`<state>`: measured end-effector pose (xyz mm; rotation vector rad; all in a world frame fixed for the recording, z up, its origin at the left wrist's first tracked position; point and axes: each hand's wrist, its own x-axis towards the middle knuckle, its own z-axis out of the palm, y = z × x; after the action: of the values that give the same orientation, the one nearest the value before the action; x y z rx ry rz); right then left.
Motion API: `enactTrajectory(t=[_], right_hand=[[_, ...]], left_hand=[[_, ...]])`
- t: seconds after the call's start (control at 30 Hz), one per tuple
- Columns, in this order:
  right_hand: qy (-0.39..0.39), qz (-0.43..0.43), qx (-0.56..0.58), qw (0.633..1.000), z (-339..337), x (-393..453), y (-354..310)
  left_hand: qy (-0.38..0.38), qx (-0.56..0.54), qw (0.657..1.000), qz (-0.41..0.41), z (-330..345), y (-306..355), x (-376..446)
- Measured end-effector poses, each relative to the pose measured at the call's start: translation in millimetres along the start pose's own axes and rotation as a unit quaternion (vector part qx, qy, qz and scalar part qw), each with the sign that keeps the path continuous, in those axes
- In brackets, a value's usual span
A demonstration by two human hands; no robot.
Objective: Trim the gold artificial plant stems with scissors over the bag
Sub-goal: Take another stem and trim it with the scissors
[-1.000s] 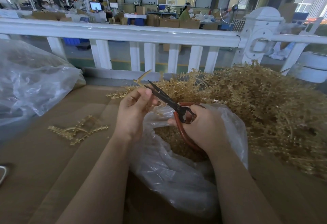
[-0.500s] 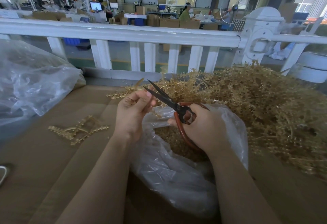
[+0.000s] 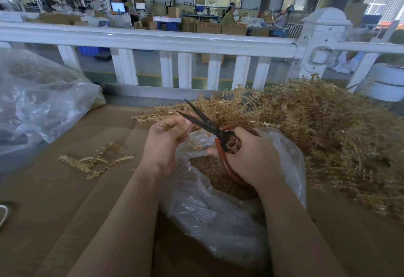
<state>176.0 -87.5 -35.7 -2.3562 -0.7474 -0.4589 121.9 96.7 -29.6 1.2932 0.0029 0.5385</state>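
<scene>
- A gold stem (image 3: 189,131) is pinched in the curled fingers of the left hand (image 3: 166,143), just above the mouth of the bag (image 3: 218,217).
- The scissors (image 3: 209,125) are gripped by the right hand (image 3: 247,156), whose fingers are wrapped through the red-brown handles; the 2 dark blades are parted, with the stem at their base.
- The clear plastic bag is held open under both hands, and gold trimmings (image 3: 209,171) are seen inside it.
- A large heap of gold stems (image 3: 328,130) is piled to the right of the bag, touching it.
- A few loose stems (image 3: 96,160) are laid on the brown cardboard surface (image 3: 65,200), left of the hands and apart from the bag.
- A second clear plastic bag (image 3: 37,101) is seen at far left.
- A white railing (image 3: 153,41) is seen behind the surface.
</scene>
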Motion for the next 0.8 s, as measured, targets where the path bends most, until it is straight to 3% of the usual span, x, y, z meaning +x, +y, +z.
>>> enactTrajectory(t=[0.13, 0.67, 0.8], right_hand=[[-0.012, 0.012, 0.001, 1.000, 0.6, 0.9, 1.0], [0.054, -0.018, -0.026, 0.998, 4.7, 0.5, 1.8], [0.041, -0.011, -0.021, 0.999, 5.3, 0.6, 2.0]], left_hand=[[-0.028, 0.010, 1.000, 0.008, 1.3, 0.9, -1.7], [-0.005, -0.005, 1.000, -0.005, -0.1, -2.5, 0.2], [-0.009, -0.006, 1.000, 0.001, -0.1, -2.2, 0.8]])
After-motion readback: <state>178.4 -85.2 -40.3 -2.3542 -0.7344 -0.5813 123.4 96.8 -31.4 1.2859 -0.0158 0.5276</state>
